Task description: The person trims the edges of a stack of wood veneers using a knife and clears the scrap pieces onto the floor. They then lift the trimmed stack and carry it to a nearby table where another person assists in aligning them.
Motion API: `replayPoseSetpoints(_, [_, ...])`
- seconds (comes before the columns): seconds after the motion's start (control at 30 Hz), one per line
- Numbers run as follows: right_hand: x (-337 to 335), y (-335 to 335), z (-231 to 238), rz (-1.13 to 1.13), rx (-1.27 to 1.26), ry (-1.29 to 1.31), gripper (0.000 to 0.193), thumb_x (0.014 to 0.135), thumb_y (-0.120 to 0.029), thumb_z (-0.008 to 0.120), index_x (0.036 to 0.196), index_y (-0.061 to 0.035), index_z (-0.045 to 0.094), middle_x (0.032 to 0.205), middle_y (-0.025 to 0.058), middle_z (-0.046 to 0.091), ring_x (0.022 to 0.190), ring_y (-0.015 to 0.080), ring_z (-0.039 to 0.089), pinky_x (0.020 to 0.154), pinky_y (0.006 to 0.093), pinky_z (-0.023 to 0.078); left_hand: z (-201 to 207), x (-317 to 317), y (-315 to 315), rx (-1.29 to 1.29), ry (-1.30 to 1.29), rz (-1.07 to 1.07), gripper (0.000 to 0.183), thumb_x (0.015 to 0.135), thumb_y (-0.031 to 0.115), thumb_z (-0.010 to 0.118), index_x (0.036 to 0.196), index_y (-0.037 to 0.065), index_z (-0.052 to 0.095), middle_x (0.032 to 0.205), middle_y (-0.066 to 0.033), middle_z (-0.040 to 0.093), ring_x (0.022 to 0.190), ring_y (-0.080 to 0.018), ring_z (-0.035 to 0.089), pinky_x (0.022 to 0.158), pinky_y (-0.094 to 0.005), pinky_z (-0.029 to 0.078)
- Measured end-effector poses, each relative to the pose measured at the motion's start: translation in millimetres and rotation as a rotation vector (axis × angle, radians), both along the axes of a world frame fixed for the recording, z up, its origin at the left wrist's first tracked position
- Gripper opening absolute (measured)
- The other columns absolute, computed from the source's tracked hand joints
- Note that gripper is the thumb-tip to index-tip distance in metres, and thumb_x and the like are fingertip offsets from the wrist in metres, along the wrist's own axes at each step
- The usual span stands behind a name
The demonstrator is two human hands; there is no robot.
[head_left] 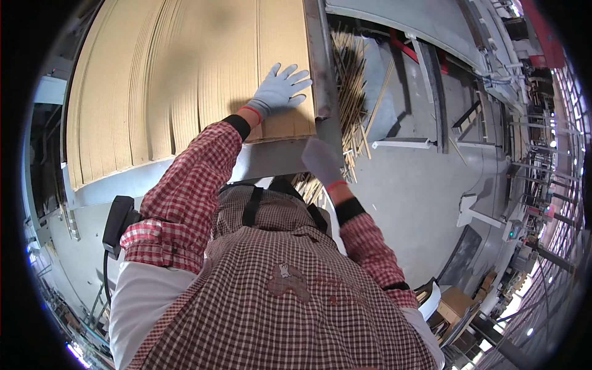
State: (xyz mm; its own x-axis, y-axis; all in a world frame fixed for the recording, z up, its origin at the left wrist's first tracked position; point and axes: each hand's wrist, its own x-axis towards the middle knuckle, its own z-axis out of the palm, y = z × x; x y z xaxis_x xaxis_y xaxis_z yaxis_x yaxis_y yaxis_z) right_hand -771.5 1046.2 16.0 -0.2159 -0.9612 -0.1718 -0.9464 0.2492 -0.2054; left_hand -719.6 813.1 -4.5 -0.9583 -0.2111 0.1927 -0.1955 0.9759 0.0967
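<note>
Here the left hand (280, 92), gloved in pale grey with a red cuff edge, is wide open, fingers spread, palm down over the near right corner of the tan, finely ridged cardboard stack (179, 80). That stack sits on the grey metal desk (271, 158). The right hand (322, 161), likewise gloved, blurs beside that corner; I cannot tell its grip or contact.

Thin brown strips (353, 92) are lying in a heap on the grey floor (401, 197).
Just right of the heap, a red bar (405, 49) is slanting and a white bar (402, 145) is stretching sideways; farther right of the heap and lower, a dark panel (461, 256) is resting, a green light (512, 234) is glowing, and a brown box (457, 302) is sitting.
</note>
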Motion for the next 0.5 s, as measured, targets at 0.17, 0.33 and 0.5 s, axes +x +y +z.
replayPoseSetpoints(0.17, [34.9, 60.5, -56.0, -0.374, -0.23, -0.199, 0.034, 0.091, -0.016, 0.046, 0.123, -0.0051, 0.051, 0.101, 0.0193, 0.064, 0.073, 0.0394, 0.064, 0.064, 0.0499, 0.051, 3.7, -6.5, 3.9, 0.02, -0.009, -0.032, 0.053, 0.093, 0.049, 0.043, 0.14, 0.024, 0.044, 0.149, -0.0017, 0.038, 0.138, -0.0266, 0.032, 0.112, -0.0543, 0.02])
replayPoseSetpoints(0.33, [43.0, 102.4, 36.1, -0.45, 0.383, -0.393, 0.037, 0.095, -0.021, 0.046, 0.117, 0.0086, 0.049, 0.082, 0.0287, 0.064, 0.079, 0.0392, 0.067, 0.064, 0.0501, 0.052, -6.1, 5.8, -6.5, 0.008, -0.017, 0.005, 0.054, 0.093, 0.05, 0.043, 0.14, 0.023, 0.045, 0.147, -0.0022, 0.041, 0.137, -0.0284, 0.033, 0.112, -0.0543, 0.019])
replayPoseSetpoints(0.5, [44.0, -45.0, 168.7, -0.256, -0.511, -0.86, 0.033, 0.092, -0.019, 0.054, 0.117, 0.0024, 0.054, 0.092, 0.0233, 0.063, 0.087, 0.0388, 0.063, 0.071, 0.0431, 0.048, -37.7, 9.7, -36.4, 0.82, 0.251, -0.064, 0.054, 0.094, 0.051, 0.039, 0.139, 0.022, 0.043, 0.147, -0.0024, 0.041, 0.133, -0.0269, 0.039, 0.109, -0.0551, 0.025])
